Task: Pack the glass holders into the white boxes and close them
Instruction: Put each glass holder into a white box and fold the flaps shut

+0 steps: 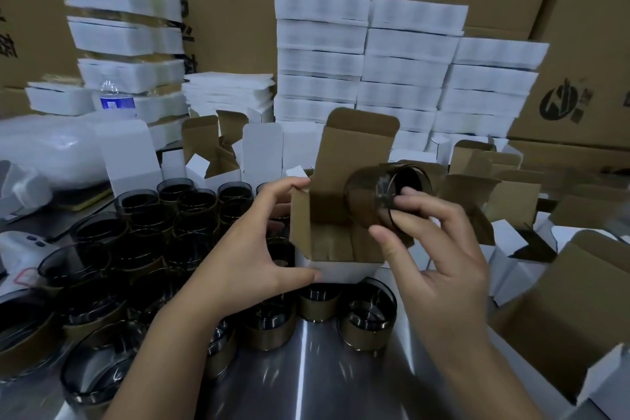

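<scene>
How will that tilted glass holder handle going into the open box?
Probably rigid but fragile: the glass holder looks thin-walled, see-through. Likely slick, given its sheen; the right hand pinching its rim could slip. On its side it would probably roll.

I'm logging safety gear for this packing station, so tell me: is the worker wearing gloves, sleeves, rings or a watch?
No. The left hand and right hand are bare, with no gloves and no rings showing. The left forearm and right forearm are uncovered down to the frame's edge. No sleeve, watch or bracelet is in view.
</scene>
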Demonstrator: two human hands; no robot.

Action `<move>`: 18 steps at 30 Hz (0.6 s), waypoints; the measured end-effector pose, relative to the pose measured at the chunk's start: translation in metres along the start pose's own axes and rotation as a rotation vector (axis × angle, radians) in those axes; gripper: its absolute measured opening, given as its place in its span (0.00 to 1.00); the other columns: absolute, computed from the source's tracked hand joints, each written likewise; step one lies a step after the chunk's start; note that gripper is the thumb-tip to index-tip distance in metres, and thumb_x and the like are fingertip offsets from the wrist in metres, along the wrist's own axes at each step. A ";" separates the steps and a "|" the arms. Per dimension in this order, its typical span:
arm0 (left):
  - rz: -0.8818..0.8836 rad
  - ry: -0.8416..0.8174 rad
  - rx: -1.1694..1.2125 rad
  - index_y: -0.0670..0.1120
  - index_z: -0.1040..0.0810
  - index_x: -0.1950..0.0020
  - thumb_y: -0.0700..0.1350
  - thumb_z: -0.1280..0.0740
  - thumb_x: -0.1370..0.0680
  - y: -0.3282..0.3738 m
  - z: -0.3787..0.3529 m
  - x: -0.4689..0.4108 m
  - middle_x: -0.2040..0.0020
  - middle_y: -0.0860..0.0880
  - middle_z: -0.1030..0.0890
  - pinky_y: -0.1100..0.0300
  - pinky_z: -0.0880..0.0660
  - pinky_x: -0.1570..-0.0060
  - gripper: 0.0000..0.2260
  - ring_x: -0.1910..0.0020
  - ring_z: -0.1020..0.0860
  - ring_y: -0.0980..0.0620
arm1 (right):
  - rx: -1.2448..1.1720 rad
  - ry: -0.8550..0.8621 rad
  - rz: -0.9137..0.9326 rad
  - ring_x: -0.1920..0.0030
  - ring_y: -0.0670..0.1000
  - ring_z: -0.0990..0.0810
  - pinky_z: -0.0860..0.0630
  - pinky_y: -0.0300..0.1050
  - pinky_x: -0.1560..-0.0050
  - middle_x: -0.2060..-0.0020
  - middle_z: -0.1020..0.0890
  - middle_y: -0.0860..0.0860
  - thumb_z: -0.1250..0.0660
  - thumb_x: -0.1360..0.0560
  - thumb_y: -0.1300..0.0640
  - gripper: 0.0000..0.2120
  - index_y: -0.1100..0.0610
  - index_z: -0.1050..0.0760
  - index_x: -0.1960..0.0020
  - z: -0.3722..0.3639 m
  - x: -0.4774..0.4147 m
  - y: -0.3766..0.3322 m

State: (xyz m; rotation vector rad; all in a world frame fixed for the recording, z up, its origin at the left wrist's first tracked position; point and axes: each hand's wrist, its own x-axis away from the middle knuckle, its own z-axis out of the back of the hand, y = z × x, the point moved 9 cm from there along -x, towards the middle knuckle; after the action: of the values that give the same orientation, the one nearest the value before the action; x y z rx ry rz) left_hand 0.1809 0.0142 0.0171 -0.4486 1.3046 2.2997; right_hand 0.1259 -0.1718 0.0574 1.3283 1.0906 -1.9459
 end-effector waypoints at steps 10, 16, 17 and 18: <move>0.022 -0.042 0.073 0.74 0.40 0.34 0.54 0.22 0.41 0.006 -0.006 0.002 0.40 0.72 0.29 0.70 0.28 0.46 0.42 0.38 0.28 0.68 | 0.197 -0.217 0.202 0.52 0.46 0.25 0.45 0.56 0.26 0.61 0.20 0.47 0.33 0.26 0.53 0.11 0.58 0.17 0.52 -0.021 0.004 -0.006; 0.009 -0.052 0.086 0.72 0.39 0.34 0.51 0.21 0.41 0.007 -0.008 0.001 0.41 0.70 0.28 0.66 0.25 0.46 0.42 0.39 0.27 0.66 | 0.158 -0.300 0.013 0.52 0.46 0.29 0.49 0.47 0.26 0.64 0.21 0.42 0.36 0.27 0.52 0.11 0.53 0.16 0.57 -0.025 0.002 0.008; 0.007 -0.053 0.087 0.72 0.39 0.34 0.50 0.21 0.40 0.007 -0.009 0.001 0.41 0.70 0.28 0.67 0.25 0.47 0.42 0.39 0.27 0.66 | 0.161 -0.309 0.009 0.52 0.46 0.29 0.50 0.46 0.26 0.64 0.21 0.41 0.36 0.27 0.52 0.11 0.53 0.16 0.57 -0.025 0.002 0.008; 0.007 -0.054 0.089 0.72 0.38 0.34 0.50 0.21 0.40 0.007 -0.009 0.001 0.41 0.70 0.28 0.68 0.25 0.47 0.42 0.39 0.27 0.66 | 0.161 -0.318 0.004 0.52 0.46 0.29 0.50 0.45 0.26 0.64 0.21 0.41 0.37 0.26 0.51 0.11 0.52 0.16 0.58 -0.025 0.003 0.009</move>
State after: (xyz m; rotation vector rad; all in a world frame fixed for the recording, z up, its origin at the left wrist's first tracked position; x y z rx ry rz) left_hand 0.1769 0.0038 0.0168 -0.3495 1.3778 2.2333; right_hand 0.1442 -0.1547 0.0473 1.0481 0.7907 -2.1868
